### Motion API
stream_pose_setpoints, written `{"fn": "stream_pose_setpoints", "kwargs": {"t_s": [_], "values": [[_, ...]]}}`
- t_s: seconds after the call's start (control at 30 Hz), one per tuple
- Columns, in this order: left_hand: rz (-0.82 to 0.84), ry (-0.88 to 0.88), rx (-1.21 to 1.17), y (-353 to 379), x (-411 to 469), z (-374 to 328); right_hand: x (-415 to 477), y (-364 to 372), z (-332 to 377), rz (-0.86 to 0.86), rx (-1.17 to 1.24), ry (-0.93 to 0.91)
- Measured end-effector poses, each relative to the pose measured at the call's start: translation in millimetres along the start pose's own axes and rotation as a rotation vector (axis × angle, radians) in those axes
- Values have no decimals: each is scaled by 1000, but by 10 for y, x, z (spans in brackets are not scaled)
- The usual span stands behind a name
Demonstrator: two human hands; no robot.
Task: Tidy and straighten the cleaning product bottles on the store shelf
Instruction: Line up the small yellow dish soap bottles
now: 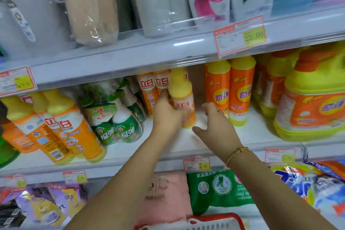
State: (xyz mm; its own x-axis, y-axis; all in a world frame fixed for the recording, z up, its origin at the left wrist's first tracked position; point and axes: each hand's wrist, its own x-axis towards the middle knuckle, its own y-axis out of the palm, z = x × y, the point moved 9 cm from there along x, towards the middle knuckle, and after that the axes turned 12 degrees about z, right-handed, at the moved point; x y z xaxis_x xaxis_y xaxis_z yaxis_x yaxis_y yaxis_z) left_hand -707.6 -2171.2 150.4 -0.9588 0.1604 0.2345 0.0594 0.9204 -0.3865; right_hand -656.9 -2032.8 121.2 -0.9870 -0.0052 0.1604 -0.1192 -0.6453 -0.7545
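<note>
Left hand [167,115] grips the tilted yellow-capped orange plastic bottle [181,91] on the white middle shelf [252,132], right hand [214,123] spread and empty beside it; a slipping grip could topple the neighbouring orange bottles [147,87].

- 2 hands: left hand [168,115], right hand [214,123].
- 2 orange-and-white detergent bottles [148,89], upright at centre back; 1 more, the gripped bottle [182,99], in the left hand's fingers; a further one behind it, partly hidden.
- At least 3 leaning bottles [74,127] of the same kind, far left.
- 2 orange bottles [217,84], yellow tops, front row; those behind not countable.
- 2 green trigger sprayers [127,127] in front; rest obscured.
- 1 large jug [313,110].
- Price tags [240,35]: 2 on upper rail, at least 3 on lower rail.
- 1 red basket [214,216].
- 1 gold bracelet [237,153]; 1 ring [221,111].
</note>
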Motion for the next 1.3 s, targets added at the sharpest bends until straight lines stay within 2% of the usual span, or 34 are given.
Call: {"fn": "stream_pose_setpoints", "kwargs": {"t_s": [0.13, 0.33, 0.4, 0.6, 0.7, 0.83, 1.03, 1.13, 1.23, 1.3], "values": [[89, 53, -90, -20, -570, -112, -67, 7, 75, 64, 21, -57], [112, 128, -11, -299, -1076, -337, -352, 164, 376, 189, 7, -184], [66, 138, -51, -464, -1245, -450, -485, 155, 498, 203, 14, -218], [-86, 125, -391, -1043, -1732, -713, -912, 176, 829, 268, 42, -305], [-121, 86, -563, -1293, -2025, -729, -1197, 75, 1110, 230, 172, -339], [-189, 36, -658, -1624, -2394, -726, -1618, -102, 1530, 129, 312, -431], [-172, 46, -817, -1772, -2788, -745, -2221, -175, 1936, -21, 157, -603], [-169, 61, -921, -1747, -2861, -645, -2340, -112, 1949, -10, 133, -616], [-174, 75, -1002, -1672, -2896, -525, -2373, 59, 1806, 134, 299, -538], [-170, 39, -988, -1598, -2901, -438, -2369, 162, 1696, 235, 529, -473]]}}
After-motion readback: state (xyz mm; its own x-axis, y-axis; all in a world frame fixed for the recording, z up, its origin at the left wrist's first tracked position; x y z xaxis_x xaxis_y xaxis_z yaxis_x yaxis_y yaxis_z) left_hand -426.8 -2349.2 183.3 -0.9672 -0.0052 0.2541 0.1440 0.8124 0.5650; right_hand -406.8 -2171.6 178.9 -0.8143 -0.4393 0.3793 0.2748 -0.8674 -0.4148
